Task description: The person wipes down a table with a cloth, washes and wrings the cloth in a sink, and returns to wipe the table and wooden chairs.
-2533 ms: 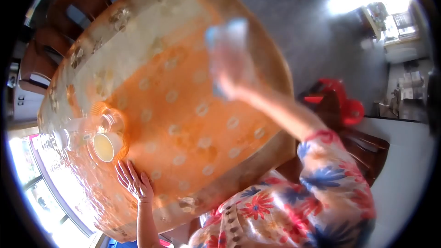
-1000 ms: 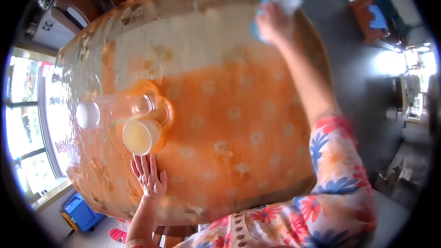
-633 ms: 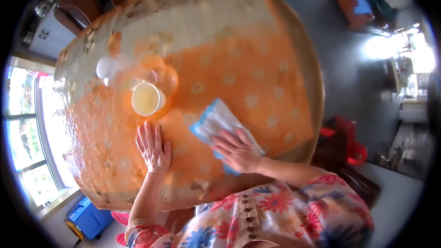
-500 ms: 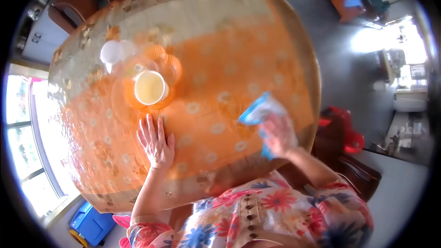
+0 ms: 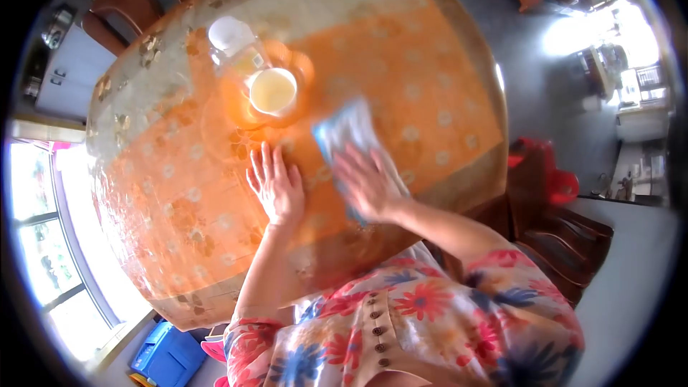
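My left hand (image 5: 278, 188) lies flat on the orange patterned tablecloth (image 5: 208, 222), fingers spread, with nothing in it. Under my right hand (image 5: 367, 185) is a white and blue cloth (image 5: 350, 129), pressed against the table; motion blurs both a little. Beyond my left fingertips stands a white cup (image 5: 273, 92), with a pale yellowish inside. Just behind the cup is a clear container with a white lid (image 5: 229, 34). Both stand on or by an orange ribbed piece (image 5: 297, 64), whose exact shape is hard to make out.
Brown chairs stand at the far left edge (image 5: 118, 18) and at the right side (image 5: 566, 244) of the table. A red object (image 5: 545, 172) is beside the right chair. On the floor at lower left sits a blue box (image 5: 168, 355), below a bright window (image 5: 43, 236).
My right hand has swept the cloth leftward across the table, closer to my left hand. The view has shifted, so cup and container appear farther right. My left hand still rests flat.
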Demonstrator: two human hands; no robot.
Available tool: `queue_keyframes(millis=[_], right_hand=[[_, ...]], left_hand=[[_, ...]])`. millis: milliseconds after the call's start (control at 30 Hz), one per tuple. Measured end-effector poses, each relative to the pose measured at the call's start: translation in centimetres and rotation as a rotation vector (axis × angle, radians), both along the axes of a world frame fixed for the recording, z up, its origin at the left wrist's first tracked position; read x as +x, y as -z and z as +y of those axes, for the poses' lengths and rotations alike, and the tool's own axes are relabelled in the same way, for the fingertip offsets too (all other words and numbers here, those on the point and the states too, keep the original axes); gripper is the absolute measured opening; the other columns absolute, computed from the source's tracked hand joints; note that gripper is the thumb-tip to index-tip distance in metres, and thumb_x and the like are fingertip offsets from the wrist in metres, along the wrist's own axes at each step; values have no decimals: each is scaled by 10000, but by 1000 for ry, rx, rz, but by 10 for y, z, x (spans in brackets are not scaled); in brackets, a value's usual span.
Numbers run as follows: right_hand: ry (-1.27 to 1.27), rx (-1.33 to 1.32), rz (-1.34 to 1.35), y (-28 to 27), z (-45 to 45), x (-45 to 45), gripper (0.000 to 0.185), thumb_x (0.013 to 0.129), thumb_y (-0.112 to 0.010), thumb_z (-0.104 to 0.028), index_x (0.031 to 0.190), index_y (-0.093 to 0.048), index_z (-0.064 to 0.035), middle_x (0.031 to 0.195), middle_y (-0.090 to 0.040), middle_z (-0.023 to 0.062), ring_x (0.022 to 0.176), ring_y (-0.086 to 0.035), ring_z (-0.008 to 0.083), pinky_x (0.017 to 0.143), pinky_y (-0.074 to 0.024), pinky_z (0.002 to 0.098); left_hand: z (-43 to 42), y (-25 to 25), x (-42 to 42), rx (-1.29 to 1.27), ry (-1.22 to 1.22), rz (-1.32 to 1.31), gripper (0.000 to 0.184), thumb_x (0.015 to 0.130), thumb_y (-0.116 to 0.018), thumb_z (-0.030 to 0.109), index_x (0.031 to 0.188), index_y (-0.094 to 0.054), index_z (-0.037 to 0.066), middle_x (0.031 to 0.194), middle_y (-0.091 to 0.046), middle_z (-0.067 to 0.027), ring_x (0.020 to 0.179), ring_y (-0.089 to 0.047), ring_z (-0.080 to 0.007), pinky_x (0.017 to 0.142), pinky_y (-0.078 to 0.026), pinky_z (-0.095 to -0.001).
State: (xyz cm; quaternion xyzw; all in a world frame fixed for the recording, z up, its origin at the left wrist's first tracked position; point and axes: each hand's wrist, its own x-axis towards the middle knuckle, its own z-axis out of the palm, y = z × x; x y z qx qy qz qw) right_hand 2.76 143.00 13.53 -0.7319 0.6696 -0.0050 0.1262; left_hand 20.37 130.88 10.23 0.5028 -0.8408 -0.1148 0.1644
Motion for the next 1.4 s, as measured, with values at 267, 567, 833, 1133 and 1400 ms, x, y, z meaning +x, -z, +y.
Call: queue_keyframes(millis=[267,567,833,1133,1400], right_hand=[[149,-72,-34,-9,117,-69,525,775,-633,-224,1276,-495,-145,1348,-451,54,1316,-333,255,1072,-192,505],[304,-167,-12,-3,103,-95,504,792,-591,-214,1280,-494,-134,1392,-417,35,1339,-307,232,1084,-172,492],[293,-181,-57,4,109,-101,529,789,-607,-248,1294,-490,-145,1410,-396,20,1347,-293,222,1087,-140,498],[289,-178,-183,11,115,-105,541,835,-594,-271,1337,-445,-134,1447,-350,38,1376,-240,241,1086,-113,531],[274,-139,-213,13,116,-109,583,838,-560,-290,1375,-385,-143,1476,-283,24,1393,-168,226,1087,-53,537]], left_hand=[[-89,-27,26,847,-339,1035,592,906,-562,240,1374,-286,5,918,-625,-163,705,-640,-190,588,-522,-276],[-140,-19,-1,1000,-322,915,387,858,-536,113,1190,-387,-17,744,-595,-150,512,-624,-238,394,-500,-272],[-129,-45,-40,966,-268,911,253,835,-491,44,1077,-467,-25,759,-601,-139,543,-628,-240,431,-508,-274],[-117,-55,-175,1061,-33,902,240,831,-489,40,1060,-480,-29,756,-614,-146,540,-629,-237,461,-535,-304],[-84,-19,-325,1218,71,857,270,829,-485,17,1086,-424,-36,843,-613,-205,598,-651,-285,494,-565,-338]])
